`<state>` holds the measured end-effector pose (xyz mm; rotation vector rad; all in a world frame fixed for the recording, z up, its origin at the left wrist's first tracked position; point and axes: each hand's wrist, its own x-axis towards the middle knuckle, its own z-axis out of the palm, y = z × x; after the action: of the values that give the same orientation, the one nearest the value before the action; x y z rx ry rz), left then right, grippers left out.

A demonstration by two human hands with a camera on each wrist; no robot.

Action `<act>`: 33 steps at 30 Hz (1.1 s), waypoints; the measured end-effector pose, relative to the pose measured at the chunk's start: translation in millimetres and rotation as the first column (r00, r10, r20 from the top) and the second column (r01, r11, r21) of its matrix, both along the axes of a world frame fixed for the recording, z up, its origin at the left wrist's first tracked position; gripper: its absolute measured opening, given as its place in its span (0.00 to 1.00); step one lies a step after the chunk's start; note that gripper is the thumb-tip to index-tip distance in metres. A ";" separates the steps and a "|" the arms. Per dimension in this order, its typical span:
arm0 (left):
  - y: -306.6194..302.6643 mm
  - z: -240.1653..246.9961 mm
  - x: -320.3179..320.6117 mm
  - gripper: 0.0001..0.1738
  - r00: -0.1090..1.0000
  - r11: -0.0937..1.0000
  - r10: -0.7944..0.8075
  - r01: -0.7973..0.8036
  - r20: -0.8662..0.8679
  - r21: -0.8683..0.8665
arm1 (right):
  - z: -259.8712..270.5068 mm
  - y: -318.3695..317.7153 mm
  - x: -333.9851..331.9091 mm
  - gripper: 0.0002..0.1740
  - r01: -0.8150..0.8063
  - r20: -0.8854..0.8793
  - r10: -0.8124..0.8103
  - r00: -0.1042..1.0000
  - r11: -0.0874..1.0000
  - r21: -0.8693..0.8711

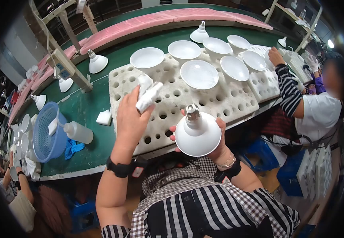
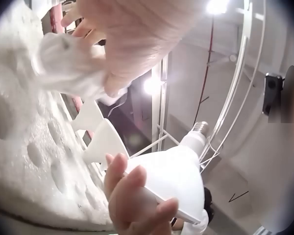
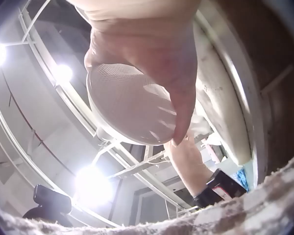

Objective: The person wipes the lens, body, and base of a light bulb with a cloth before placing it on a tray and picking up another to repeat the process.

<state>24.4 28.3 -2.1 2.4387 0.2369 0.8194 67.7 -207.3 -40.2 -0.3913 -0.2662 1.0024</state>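
Observation:
My right hand (image 1: 221, 150) holds a white reflector bulb (image 1: 197, 139) by its wide rim, the metal screw base pointing up. In the right wrist view its round face (image 3: 132, 105) shows below the palm, thumb along the edge. My left hand (image 1: 130, 119) grips a crumpled white cloth (image 1: 150, 95) above a white foam board (image 1: 190, 95) full of holes. The cloth (image 2: 68, 66) looks blurred in the left wrist view. Several more bulbs (image 1: 199, 74) stand face up on the far part of the board.
Left of the board are a blue basket (image 1: 41, 131), a white squeeze bottle (image 1: 78, 132), a blue rag (image 1: 74, 148) and a small white block (image 1: 104, 118). A bulb (image 1: 97, 62) stands screw end up near a post. Another person (image 1: 319, 107) works close on the right.

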 end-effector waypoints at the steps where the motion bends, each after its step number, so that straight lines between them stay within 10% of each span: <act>1: -1.2 -0.1 -2.9 0.28 1.000 1.000 -0.007 0.007 -0.005 -0.001 | -1.5 -0.3 -0.1 0.59 -0.022 -0.008 0.022 1.000 1.000 0.002; 5: 2.0 -1.7 -14.5 0.28 0.991 0.991 -0.097 0.087 0.094 0.104 | -6.2 -0.3 1.0 0.59 -0.042 0.003 0.042 0.999 0.999 -0.003; 7: -10.3 11.1 -24.5 0.25 0.931 0.733 -0.363 0.257 -0.042 -0.629 | -4.3 1.5 -1.5 0.59 -0.054 -0.039 0.054 0.998 0.999 0.001; 8: -20.0 19.6 -27.0 0.21 0.899 0.629 -0.433 0.352 0.063 -0.693 | -3.2 2.4 -2.1 0.58 -0.069 -0.075 0.069 0.995 0.998 0.004; 11: -36.8 44.7 -33.7 0.19 0.798 0.364 -0.588 0.407 0.132 -0.838 | -8.5 0.9 -2.1 0.57 -0.122 -0.032 0.120 0.992 0.991 -0.061; 13: -38.4 44.6 -33.8 0.19 0.783 0.425 -0.619 0.409 0.071 -0.807 | -12.1 -0.4 -1.8 0.56 -0.163 -0.049 0.159 0.986 0.983 -0.081; 20: -43.6 36.4 -40.0 0.15 0.702 0.092 -0.686 0.347 0.193 -0.933 | -36.2 -3.6 3.0 0.54 -0.296 -0.076 0.293 0.953 0.955 -0.031; 27: -40.6 34.8 -40.9 0.17 0.728 0.041 -0.645 0.338 0.233 -0.940 | -17.7 -3.1 -0.4 0.54 -0.277 -0.029 0.278 0.960 0.960 0.026; 30: -34.5 33.7 -44.9 0.22 0.714 0.244 -0.689 0.393 0.126 -0.887 | -8.8 -11.4 -8.4 0.52 -0.301 -0.217 0.283 0.934 0.952 -0.053; 31: -27.1 35.5 -38.8 0.20 0.740 0.466 -0.672 0.395 -0.027 -0.791 | -7.1 -14.6 -9.9 0.52 -0.298 -0.233 0.278 0.932 0.953 -0.052; 33: -21.7 35.3 -35.0 0.17 0.724 0.420 -0.689 0.369 -0.027 -0.829 | 5.8 -18.8 -9.6 0.53 -0.410 -0.273 0.381 0.883 0.911 -0.054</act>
<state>-10.6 6.6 33.3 1.5859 -0.0820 -0.0991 58.1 -226.1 -34.4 -0.3067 -0.0538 1.4640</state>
